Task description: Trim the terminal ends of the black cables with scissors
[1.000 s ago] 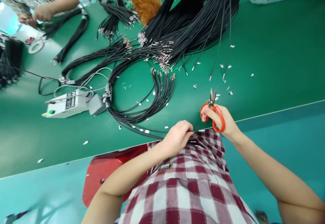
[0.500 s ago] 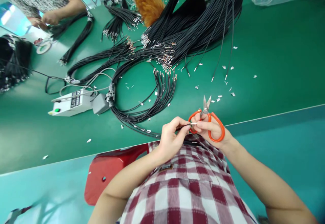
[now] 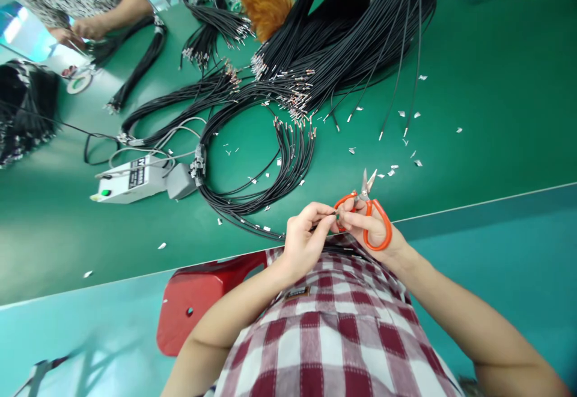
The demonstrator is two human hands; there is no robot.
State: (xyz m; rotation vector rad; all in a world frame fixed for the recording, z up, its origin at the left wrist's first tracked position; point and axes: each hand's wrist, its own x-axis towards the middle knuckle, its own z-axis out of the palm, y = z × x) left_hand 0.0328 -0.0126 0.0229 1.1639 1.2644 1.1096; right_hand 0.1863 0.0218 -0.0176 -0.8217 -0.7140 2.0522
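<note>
Left hand [image 3: 303, 242] pinched a thin black wire [image 3: 323, 222] end at the counter's [image 3: 496, 84] near edge. Right hand [image 3: 367, 226] was closed on the orange scissors [image 3: 367, 214], blades slightly apart, its fingertips meeting the wire tip. Wire bundles [image 3: 288, 145] lay mid-counter, metal scraps [image 3: 406, 145] scattered beside them, a white box [image 3: 130, 178] toward the left edge.

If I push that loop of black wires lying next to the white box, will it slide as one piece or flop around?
The loop of black wires probably flops: its strands sag in loose curves. A clip gathers one side, so that part likely drags together. The free tips would probably splay.
</note>
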